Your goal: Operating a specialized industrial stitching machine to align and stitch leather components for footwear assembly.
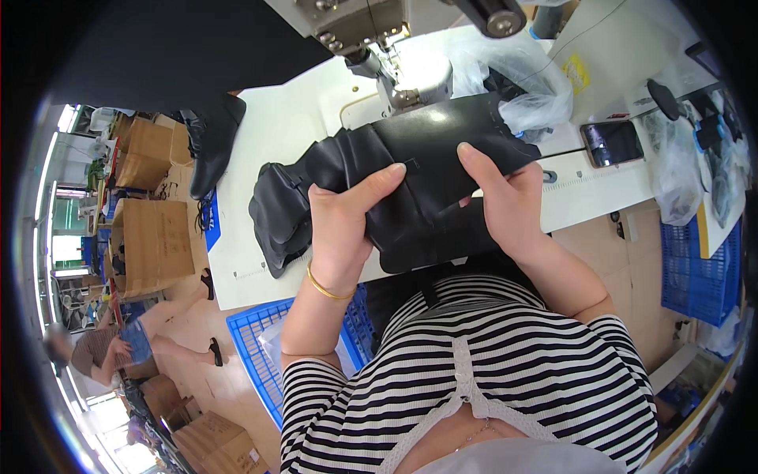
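Observation:
A shiny black leather-like piece [442, 130], gathered in folds on its left side, lies across the front of the sewing machine. My left hand [347, 213] grips it near the middle, thumb on top and fingers hidden beneath. My right hand [505, 197] holds its right part the same way, thumb pressed on the smooth panel. Just beyond the piece is the sewing machine's head [395, 71], with its lamp lit; the material hides part of the needle area.
The white machine table [245, 237] carries a phone [612, 144] and clear plastic bags [545, 95] to the right. A black boot-shaped piece [213, 142] hangs at its left edge. Blue crates [260, 332] stand below. Cardboard boxes [154, 245] and another person [118, 344] are at far left.

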`<action>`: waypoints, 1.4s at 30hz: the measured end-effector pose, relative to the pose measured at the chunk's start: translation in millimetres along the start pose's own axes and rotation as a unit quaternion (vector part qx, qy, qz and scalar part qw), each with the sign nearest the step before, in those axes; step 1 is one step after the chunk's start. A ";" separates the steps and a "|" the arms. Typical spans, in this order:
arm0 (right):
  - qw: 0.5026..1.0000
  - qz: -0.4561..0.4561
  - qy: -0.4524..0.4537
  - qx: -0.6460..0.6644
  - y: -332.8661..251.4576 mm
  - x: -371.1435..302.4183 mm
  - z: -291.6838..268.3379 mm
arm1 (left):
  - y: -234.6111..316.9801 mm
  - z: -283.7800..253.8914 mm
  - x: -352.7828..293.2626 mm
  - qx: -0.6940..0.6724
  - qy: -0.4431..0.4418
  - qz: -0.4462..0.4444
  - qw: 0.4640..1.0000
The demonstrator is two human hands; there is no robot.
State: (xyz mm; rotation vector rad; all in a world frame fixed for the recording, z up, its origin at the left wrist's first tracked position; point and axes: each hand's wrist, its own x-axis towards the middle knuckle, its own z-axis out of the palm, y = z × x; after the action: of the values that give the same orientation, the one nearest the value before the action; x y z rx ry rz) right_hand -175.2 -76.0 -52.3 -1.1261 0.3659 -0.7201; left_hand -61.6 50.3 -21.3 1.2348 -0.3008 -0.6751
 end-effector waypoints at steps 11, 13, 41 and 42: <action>0.998 -0.052 -0.014 0.022 -9.7 46.5 8.0 | 29.8 8.0 50.4 -0.018 -0.018 -0.060 0.998; 0.998 -0.062 -0.007 0.019 -11.8 54.3 10.1 | 31.6 10.7 58.9 -0.025 -0.016 -0.045 0.999; 0.999 -0.040 0.021 0.025 -8.4 73.4 10.5 | 33.3 15.9 74.3 0.010 0.012 -0.009 1.000; 0.998 -0.039 0.023 0.031 -9.3 73.2 11.8 | 33.2 15.6 74.1 0.010 0.013 -0.009 1.000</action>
State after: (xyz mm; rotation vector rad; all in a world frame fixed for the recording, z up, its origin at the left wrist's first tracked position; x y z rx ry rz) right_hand -118.4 -120.4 -32.8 -1.0714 0.3386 -0.8224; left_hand -2.8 -2.0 4.2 1.2661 -0.2759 -0.6735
